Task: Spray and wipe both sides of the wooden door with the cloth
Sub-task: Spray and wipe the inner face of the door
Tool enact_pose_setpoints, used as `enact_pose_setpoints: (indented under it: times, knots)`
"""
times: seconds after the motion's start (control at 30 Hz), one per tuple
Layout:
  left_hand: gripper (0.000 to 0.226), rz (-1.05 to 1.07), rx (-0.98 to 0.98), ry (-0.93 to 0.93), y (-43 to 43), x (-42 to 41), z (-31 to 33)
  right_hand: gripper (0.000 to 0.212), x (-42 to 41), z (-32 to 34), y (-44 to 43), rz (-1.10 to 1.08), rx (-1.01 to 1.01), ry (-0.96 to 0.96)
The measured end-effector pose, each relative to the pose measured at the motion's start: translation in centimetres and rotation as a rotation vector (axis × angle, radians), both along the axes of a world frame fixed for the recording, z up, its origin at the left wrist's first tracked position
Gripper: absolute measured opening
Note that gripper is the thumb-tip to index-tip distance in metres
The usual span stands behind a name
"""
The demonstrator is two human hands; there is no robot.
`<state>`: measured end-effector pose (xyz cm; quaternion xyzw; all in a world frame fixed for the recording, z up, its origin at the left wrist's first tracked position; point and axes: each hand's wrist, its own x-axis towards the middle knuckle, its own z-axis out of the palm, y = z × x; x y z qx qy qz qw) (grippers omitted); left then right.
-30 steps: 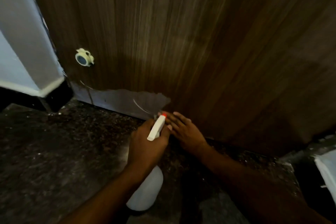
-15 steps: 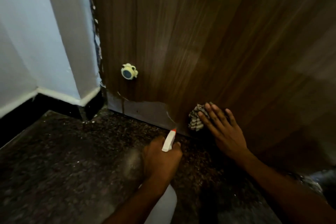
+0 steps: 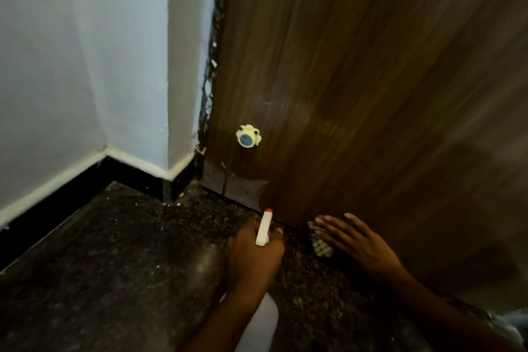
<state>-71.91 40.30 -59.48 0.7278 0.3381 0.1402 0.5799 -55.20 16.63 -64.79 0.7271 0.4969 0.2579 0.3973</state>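
Right now my left hand [image 3: 254,260] has its grip wrapped around the neck of the spray bottle [image 3: 263,227], nozzle aimed at the bottom of the wooden door [image 3: 357,94]. My right hand [image 3: 351,240] lies spread flat, fingers pressing the checked cloth [image 3: 320,243] against the door's lowest edge, just above the dark stone floor [image 3: 114,266]. Darker, damp-looking patches higher up suggest this face is largely wiped. I judge the bottom strip is the last of it; the far side, unseen, remains.

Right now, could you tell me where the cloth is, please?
The cloth is under the right hand, low against the wooden door, right of the spray bottle.
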Motion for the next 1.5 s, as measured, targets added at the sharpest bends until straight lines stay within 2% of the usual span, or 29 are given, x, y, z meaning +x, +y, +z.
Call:
enact_pose_setpoints:
  times: [0.1,0.17,0.23,0.3,0.37,0.47,0.7,0.87,1.07,1.2,1.27,1.37,1.5]
  knots:
    - [0.016,0.039,0.015,0.004,1.8,0.0,0.4,0.069,0.2,2.9,1.9,-0.031,0.199,-0.009]
    - [0.019,0.079,0.018,0.024,2.9,-0.4,0.3,0.067,-0.2,3.5,7.0,-0.003,0.335,0.028]
    - [0.023,0.119,0.032,0.036,3.8,-0.9,0.2,0.066,0.0,3.2,13.0,0.078,0.372,0.057]
    - [0.025,0.137,0.029,0.035,4.7,-1.6,0.3,0.065,0.1,1.4,18.5,0.161,0.291,0.064]
    - [0.026,0.161,0.039,0.016,5.8,-2.2,0.1,0.065,-0.1,-1.2,22.6,0.157,0.123,0.056]
    - [0.026,0.215,0.068,0.007,7.6,-2.7,-0.1,0.062,-0.4,-3.1,24.3,0.128,-0.023,0.028]
    - [0.021,0.183,0.023,0.017,7.4,-2.9,0.8,0.061,1.2,-1.9,11.5,0.233,-0.024,0.069]
    - [0.021,0.203,0.033,0.004,7.5,-2.5,1.5,0.064,1.5,-2.3,11.1,0.192,-0.050,0.119]
    - [0.030,0.218,0.071,0.032,9.7,-2.6,0.8,0.058,1.4,-3.7,21.6,0.333,-0.022,0.104]
    - [0.030,0.256,0.066,0.018,11.1,-2.6,0.4,0.060,1.1,-3.9,30.3,0.341,-0.146,0.086]
    - [0.023,0.270,0.037,0.014,11.3,-2.4,0.4,0.056,1.6,-2.6,31.3,0.378,-0.067,0.028]
    - [0.009,0.290,-0.020,0.002,11.3,-2.1,0.5,0.055,2.0,0.5,30.5,0.443,0.232,-0.032]
    - [0.010,0.292,-0.047,-0.006,10.8,-1.8,-0.2,0.053,1.1,2.8,30.9,0.398,0.523,-0.046]
